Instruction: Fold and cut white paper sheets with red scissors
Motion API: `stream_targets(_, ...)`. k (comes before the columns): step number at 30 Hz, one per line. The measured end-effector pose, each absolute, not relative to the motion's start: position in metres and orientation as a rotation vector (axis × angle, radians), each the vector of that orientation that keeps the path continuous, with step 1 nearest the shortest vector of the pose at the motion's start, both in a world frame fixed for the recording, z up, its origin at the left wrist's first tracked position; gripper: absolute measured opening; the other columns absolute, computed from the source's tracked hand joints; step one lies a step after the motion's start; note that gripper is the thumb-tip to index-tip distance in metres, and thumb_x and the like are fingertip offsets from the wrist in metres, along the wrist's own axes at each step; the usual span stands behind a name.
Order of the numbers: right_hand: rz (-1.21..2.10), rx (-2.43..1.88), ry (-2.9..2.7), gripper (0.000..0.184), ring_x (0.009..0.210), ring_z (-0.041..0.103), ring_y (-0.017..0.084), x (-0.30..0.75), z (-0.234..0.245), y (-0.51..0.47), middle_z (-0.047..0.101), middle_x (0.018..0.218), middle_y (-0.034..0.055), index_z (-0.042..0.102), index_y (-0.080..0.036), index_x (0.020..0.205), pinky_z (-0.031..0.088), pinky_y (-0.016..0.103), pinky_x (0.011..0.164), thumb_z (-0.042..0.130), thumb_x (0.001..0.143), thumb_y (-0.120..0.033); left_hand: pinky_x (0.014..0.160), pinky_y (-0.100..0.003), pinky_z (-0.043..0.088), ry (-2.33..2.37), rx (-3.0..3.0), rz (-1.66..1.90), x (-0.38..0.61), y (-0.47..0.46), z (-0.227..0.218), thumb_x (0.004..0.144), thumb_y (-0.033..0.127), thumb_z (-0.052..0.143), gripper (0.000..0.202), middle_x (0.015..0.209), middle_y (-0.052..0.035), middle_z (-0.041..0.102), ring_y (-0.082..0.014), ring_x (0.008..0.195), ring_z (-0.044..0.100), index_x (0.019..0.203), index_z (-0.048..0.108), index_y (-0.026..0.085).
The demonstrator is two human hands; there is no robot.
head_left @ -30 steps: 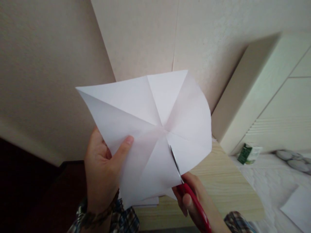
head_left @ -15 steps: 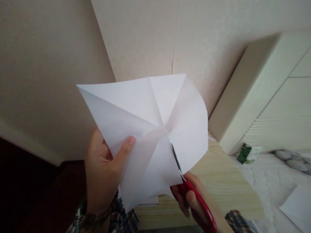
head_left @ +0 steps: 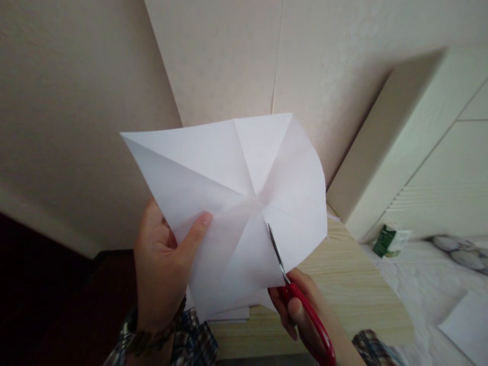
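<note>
Red-handled metal scissors (head_left: 319,327), held in the right hand (head_left: 299,314), point up-left toward the middle of the creased white paper sheet (head_left: 229,203) pinched by the left hand (head_left: 165,267).

tabletop (head_left: 366,290): pale wood grain, rounded right end | green-and-white carton (head_left: 391,241): on white quilted surface (head_left: 404,279), near cream panel (head_left: 438,168) | grey oval-patterned item (head_left: 459,254): right of carton, cut off at edge | wall (head_left: 324,46): pale, thin seam

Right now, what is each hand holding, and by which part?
The left hand grips the creased white paper near its lower left edge; the right hand holds the scissors by their red handles.
</note>
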State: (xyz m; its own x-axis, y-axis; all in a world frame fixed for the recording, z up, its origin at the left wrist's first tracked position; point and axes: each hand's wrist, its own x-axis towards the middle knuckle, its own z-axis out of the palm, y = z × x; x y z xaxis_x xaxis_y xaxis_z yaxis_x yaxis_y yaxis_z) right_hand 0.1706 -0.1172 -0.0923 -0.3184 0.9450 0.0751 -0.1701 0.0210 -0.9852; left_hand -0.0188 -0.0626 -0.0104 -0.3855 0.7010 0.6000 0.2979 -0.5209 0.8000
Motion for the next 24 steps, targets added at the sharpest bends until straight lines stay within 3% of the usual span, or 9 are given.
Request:
stream_targets(5,1.443,-0.903,-1.357,0.062,0.036,0.031,0.003,0.1699,-0.0934,-0.1145,0.042,0.056,-0.0062,0.049,-0.019,0.074,0.023,0.017,0.031,0.056,0.070,-0.080,0.064,-0.021,0.058,1.344,1.507,1.968,-0.0194,-0.0611,-0.0124,0.071,0.021,0.076,0.039,0.098,-0.0002,0.075,-0.0159,0.081,0.071,0.109,0.066,0.023)
stream_targets(9,1.405,-0.877,-1.379,0.062,0.034,0.028,0.003,0.1705,-0.0953,-0.1139,0.038,0.051,-0.0080,0.052,-0.018,0.075,0.019,0.017,0.030,0.056,0.071,-0.080,0.061,-0.019,0.055,1.372,1.544,1.981,-0.0198,-0.0624,-0.0112,0.070,0.022,0.077,0.036,0.093,0.0010,0.075,-0.0141,0.076,0.069,0.105,0.067,0.020)
stream_targets(14,1.439,-0.950,-1.367,0.067,0.034,0.026,0.003,0.1714,-0.0905,-0.1146,0.037,0.052,-0.0080,0.051,-0.019,0.074,0.020,0.018,0.030,0.055,0.066,-0.085,0.067,-0.016,0.054,1.314,1.506,1.967,-0.0192,-0.0627,-0.0115,0.072,0.022,0.077,0.039,0.098,0.0028,0.075,-0.0120,0.082,0.068,0.109,0.066,0.024)
stream_targets(24,1.495,-0.936,-1.326,0.066,0.033,0.027,0.003,0.1700,-0.0894,-0.1143,0.040,0.051,-0.0075,0.047,-0.020,0.069,0.021,0.018,0.029,0.056,0.063,-0.085,0.056,-0.012,0.053,1.267,1.397,1.866,-0.0197,-0.0636,-0.0077,0.072,0.023,0.076,0.033,0.088,0.0054,0.075,-0.0089,0.070,0.067,0.104,0.067,0.023)
